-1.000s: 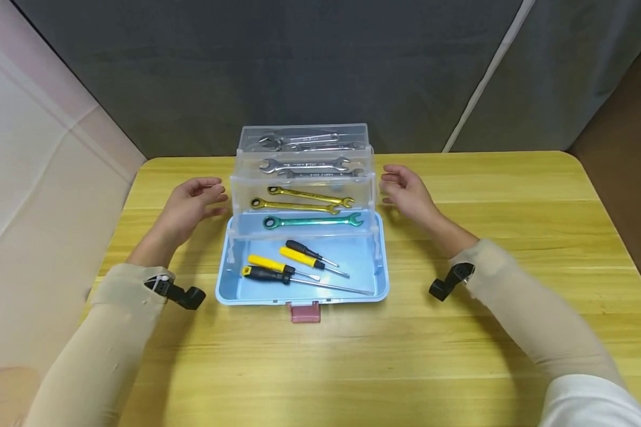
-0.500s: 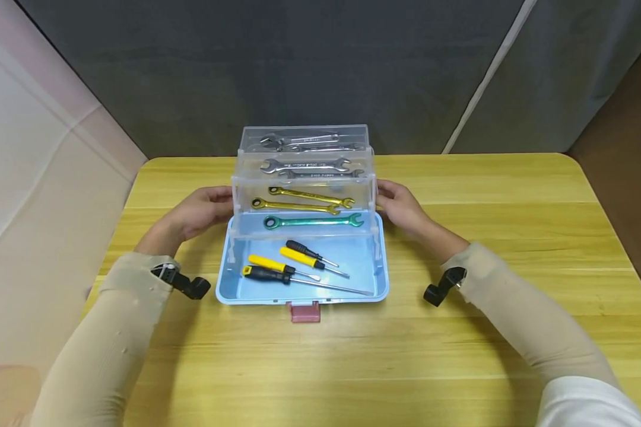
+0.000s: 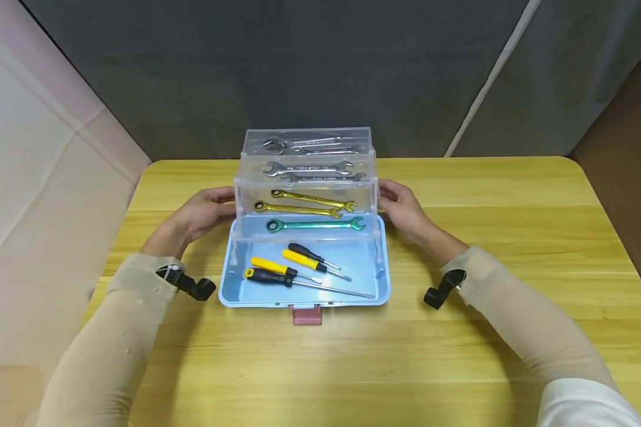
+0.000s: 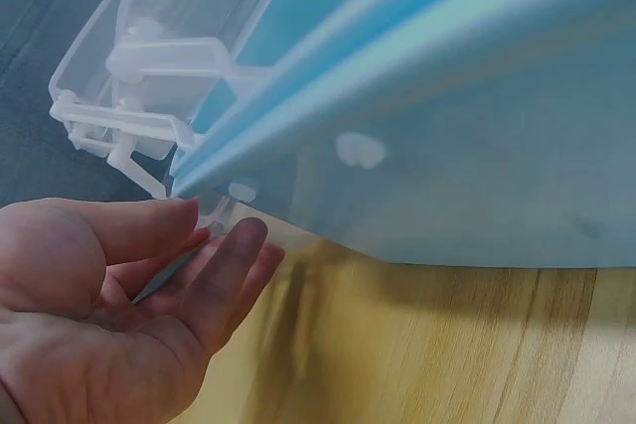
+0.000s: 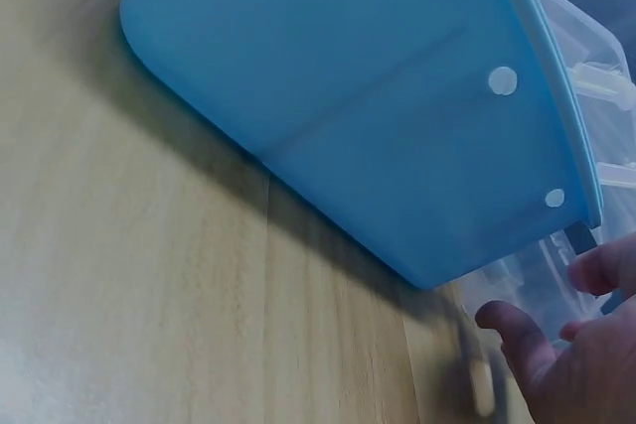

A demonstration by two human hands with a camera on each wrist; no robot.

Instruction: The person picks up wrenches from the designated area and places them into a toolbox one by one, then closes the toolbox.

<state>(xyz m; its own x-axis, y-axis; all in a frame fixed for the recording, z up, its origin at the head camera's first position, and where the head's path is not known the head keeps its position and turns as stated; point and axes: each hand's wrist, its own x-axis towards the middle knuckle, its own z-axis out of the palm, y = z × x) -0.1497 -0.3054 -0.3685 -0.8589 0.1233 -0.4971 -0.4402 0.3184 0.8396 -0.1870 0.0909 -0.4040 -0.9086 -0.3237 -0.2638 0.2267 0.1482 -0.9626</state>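
A toolbox with a light-blue base (image 3: 223,283) stands on the table, its clear tiered trays (image 3: 246,198) spread upward toward the back. The clear lid (image 5: 512,280) hangs behind the base. My left hand (image 3: 200,214) reaches round the back left corner, thumb and fingers curled on the lid's edge, fingertips partly hidden. At the back right corner my right hand (image 3: 404,212) grips the lid's other side between thumb and fingers. Silver wrenches (image 3: 310,169), yellow wrenches (image 3: 299,209) and a green wrench (image 3: 315,225) lie in the trays. Several screwdrivers (image 3: 271,265) lie in the base.
A red latch (image 3: 307,315) juts from the toolbox front onto the wooden table (image 3: 320,373). Behind the table hangs a dark grey curtain (image 3: 310,65). A pale cloth wall (image 3: 43,148) stands at the left and a brown panel (image 3: 619,130) at the right.
Both hands have moved inward from beside the toolbox to its back corners, where their fingers now close on the lid. The trays and tools keep their arrangement.
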